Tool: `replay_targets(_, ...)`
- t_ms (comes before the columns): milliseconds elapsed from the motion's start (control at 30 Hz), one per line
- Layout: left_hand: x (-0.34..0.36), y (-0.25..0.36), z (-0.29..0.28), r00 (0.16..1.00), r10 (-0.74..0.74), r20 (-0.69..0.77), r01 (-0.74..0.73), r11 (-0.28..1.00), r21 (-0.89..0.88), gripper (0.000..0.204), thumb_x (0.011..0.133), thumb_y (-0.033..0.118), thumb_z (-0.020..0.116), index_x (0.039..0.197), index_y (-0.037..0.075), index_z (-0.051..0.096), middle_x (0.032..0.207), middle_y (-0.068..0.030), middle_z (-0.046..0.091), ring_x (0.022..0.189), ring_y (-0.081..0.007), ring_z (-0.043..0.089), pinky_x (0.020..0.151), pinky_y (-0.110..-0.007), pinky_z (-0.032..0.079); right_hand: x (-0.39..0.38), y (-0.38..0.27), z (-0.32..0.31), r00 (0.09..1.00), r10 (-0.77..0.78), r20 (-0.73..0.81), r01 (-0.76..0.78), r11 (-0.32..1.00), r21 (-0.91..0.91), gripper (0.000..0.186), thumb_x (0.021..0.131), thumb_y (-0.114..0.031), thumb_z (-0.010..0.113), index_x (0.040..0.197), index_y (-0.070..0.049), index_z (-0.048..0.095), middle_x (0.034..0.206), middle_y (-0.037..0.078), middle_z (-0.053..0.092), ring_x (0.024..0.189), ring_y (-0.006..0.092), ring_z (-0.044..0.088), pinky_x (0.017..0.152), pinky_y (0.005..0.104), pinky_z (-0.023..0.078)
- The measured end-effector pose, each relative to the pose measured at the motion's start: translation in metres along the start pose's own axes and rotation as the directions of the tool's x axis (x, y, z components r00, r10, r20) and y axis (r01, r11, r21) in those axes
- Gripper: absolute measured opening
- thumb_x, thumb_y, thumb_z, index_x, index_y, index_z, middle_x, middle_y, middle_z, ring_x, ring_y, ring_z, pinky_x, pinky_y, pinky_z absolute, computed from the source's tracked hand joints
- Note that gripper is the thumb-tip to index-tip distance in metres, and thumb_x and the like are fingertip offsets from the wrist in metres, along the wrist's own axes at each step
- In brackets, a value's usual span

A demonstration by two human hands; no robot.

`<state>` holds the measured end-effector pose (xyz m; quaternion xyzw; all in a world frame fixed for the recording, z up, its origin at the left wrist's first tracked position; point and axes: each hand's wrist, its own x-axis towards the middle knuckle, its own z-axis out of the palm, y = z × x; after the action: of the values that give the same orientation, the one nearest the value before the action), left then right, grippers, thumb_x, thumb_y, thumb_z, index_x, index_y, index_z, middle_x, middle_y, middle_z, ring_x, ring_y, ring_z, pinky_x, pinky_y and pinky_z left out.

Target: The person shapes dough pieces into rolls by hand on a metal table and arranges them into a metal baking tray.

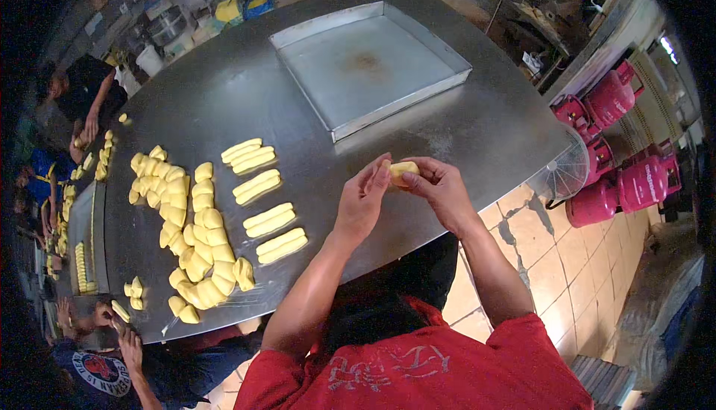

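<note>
Dough piece (403,167) partly hidden by right hand (441,188)

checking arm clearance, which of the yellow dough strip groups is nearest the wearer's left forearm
The lowest group in the picture, a small gap from the left forearm; the other groups lie farther away, above it.

Small yellow piece of dough (403,168), short and rounded, held sideways, just off the view's middle toward two o'clock
</note>
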<state>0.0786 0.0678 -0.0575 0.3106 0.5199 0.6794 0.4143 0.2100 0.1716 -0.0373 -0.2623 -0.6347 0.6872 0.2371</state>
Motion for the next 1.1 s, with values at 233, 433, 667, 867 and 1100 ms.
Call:
replay_targets(233, -0.006, -0.002, -0.003, 0.986, 0.144, 0.086, -0.129, 0.979, -0.157, 0.047, 0.096, 0.022, 0.059, 0.133, -0.006, 0.048, 0.118, -0.0084, 0.061, 0.108, -0.0124, 0.056, 0.094, -0.026, 0.045, -0.001, 0.001, 0.012, 0.998, 0.053, -0.026, -0.049, 0.989, 0.139, 0.025, 0.090, -0.006, 0.064, 0.112, 0.005, 0.062, 0.102, 0.010, 0.068, 0.090, 0.0150, 0.066, 0.079, 0.0272, 0.055)
replay_targets(433, -0.006, 0.002, -0.007, 0.996, -0.035, 0.082, 0.056, 0.959, -0.277, 0.039, 0.092, 0.010, 0.063, 0.126, -0.007, 0.054, 0.113, -0.0097, 0.064, 0.092, -0.0130, 0.063, 0.085, -0.026, 0.052, -0.003, -0.003, 0.009, 0.992, 0.007, -0.128, -0.029, 0.984, -0.176, 0.026, 0.086, -0.008, 0.069, 0.109, 0.002, 0.063, 0.100, 0.008, 0.068, 0.083, 0.0135, 0.065, 0.071, 0.0266, 0.054)
replay_targets(667, -0.005, -0.005, 0.001, 0.972, -0.190, 0.138, 0.222, 0.936, -0.272, 0.044, 0.092, 0.012, 0.063, 0.130, -0.005, 0.049, 0.113, -0.0109, 0.062, 0.097, -0.0143, 0.063, 0.088, -0.028, 0.052, -0.017, -0.011, -0.007, 0.996, 0.024, -0.082, -0.042, 0.974, -0.220, 0.036, 0.085, 0.001, 0.066, 0.120, 0.004, 0.056, 0.107, 0.013, 0.065, 0.087, 0.0177, 0.067, 0.073, 0.0267, 0.057)
replay_targets(867, -0.011, -0.013, 0.009, 0.966, -0.174, 0.194, 0.211, 0.958, -0.195, 0.045, 0.091, 0.017, 0.067, 0.128, -0.004, 0.053, 0.117, -0.0130, 0.062, 0.095, -0.0154, 0.063, 0.082, -0.028, 0.053, -0.028, -0.027, -0.024, 0.994, 0.113, 0.004, -0.107, 0.953, -0.283, 0.029, 0.090, -0.008, 0.064, 0.115, 0.005, 0.060, 0.096, 0.011, 0.068, 0.080, 0.0142, 0.066, 0.068, 0.0253, 0.055)
replay_targets(1100, -0.022, 0.013, 0.028, 0.968, 0.109, 0.226, -0.212, 0.840, 0.499, 0.024, 0.085, 0.016, 0.072, 0.103, 0.000, 0.071, 0.086, -0.0074, 0.073, 0.078, -0.0102, 0.065, 0.072, -0.026, 0.052, -0.029, -0.037, -0.047, 0.969, 0.231, 0.091, -0.199, 0.941, -0.274, 0.017, 0.087, -0.009, 0.066, 0.099, 0.003, 0.067, 0.086, 0.007, 0.068, 0.078, 0.0117, 0.063, 0.068, 0.0247, 0.053)
